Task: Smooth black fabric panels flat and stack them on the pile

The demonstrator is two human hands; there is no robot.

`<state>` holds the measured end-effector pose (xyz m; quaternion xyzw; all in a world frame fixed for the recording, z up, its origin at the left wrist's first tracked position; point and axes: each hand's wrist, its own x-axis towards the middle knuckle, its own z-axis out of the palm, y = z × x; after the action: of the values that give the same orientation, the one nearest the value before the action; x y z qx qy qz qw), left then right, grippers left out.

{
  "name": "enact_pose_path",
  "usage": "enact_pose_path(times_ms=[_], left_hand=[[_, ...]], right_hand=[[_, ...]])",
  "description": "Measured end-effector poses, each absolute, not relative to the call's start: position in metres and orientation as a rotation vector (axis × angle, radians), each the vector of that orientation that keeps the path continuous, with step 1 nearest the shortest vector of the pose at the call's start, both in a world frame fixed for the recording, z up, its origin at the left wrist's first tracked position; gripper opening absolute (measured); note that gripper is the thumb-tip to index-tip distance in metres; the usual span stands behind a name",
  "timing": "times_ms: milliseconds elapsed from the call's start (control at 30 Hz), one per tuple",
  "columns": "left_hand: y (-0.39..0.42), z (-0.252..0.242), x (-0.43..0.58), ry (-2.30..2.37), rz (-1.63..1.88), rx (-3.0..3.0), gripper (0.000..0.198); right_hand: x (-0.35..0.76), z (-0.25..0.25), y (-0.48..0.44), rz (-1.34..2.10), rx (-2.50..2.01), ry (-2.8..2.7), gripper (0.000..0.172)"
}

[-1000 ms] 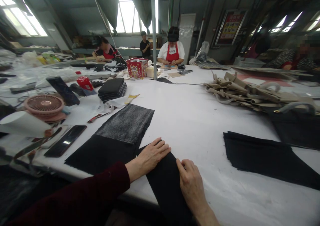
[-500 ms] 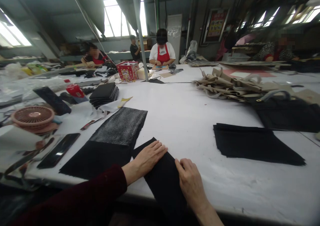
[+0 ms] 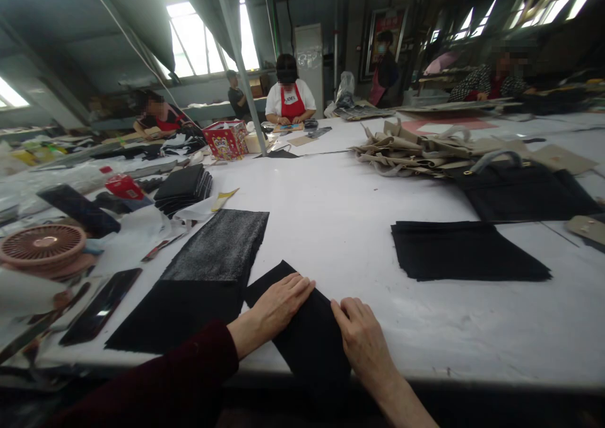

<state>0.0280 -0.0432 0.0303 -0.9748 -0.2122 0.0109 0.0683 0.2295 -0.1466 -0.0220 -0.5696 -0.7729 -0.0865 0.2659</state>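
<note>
Room: a workshop under skylights, where a wide white table (image 3: 340,201) runs away from the camera; other people sit at its far end, among them a person in a red apron (image 3: 289,100)
Far left: a pink fan (image 3: 42,246) and a dark phone (image 3: 100,305) lie near the table's near edge, seemingly parked clear of the working area
Left of centre: a long black fabric strip (image 3: 208,277) lies flat, its far half greyish, just beside the piece under the hands; a stack of black pieces (image 3: 183,185) sits beyond it
Left hand: the left hand (image 3: 278,305) lies palm down with its fingers spread and grips nothing; it probably presses the cloth so that it stays smooth and does not slide
Cloth in hand: the black fabric piece (image 3: 309,340) lies angled at the near table edge under both hands, its near end hanging over the edge
Right hand: the right hand (image 3: 363,340) rests on the piece's right edge with its fingers curled; whether they pinch the cloth or only press it cannot be told; it seems to steady that edge
Right: a pile of black fabric (image 3: 460,251) lies flat, well apart from the hands
Far right: beige bag parts (image 3: 416,154) are heaped loosely, with a black bag (image 3: 520,191) just beside them
</note>
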Motion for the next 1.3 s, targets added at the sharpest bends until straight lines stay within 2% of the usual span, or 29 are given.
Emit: enact_pose_path(times_ms=[200, 500, 733, 933, 1167, 1300], left_hand=[[-0.048, 0.033, 0.029, -0.642, 0.053, -2.947, 0.061], [-0.052, 0.036, 0.040, -0.589, 0.101, -3.024, 0.047], [-0.054, 0.035, 0.038, -0.582, 0.068, -3.035, 0.059], [-0.058, 0.037, 0.044, -0.514, 0.050, -3.070, 0.053], [-0.065, 0.036, 0.050, -0.554, 0.119, -3.029, 0.061], [-0.070, 0.037, 0.054, -0.537, 0.117, -2.966, 0.057]], right_hand=[[0.233, -0.019, -0.153, -0.207, -1.555, -2.102, 0.030], [0.239, -0.019, -0.163, -0.179, -1.603, -2.116, 0.030], [0.242, -0.015, -0.169, -0.176, -1.608, -2.103, 0.029], [0.245, -0.016, -0.173, -0.181, -1.596, -2.105, 0.033], [0.249, -0.020, -0.178, -0.211, -1.583, -2.117, 0.035], [0.251, -0.018, -0.181, -0.215, -1.556, -2.131, 0.035]])
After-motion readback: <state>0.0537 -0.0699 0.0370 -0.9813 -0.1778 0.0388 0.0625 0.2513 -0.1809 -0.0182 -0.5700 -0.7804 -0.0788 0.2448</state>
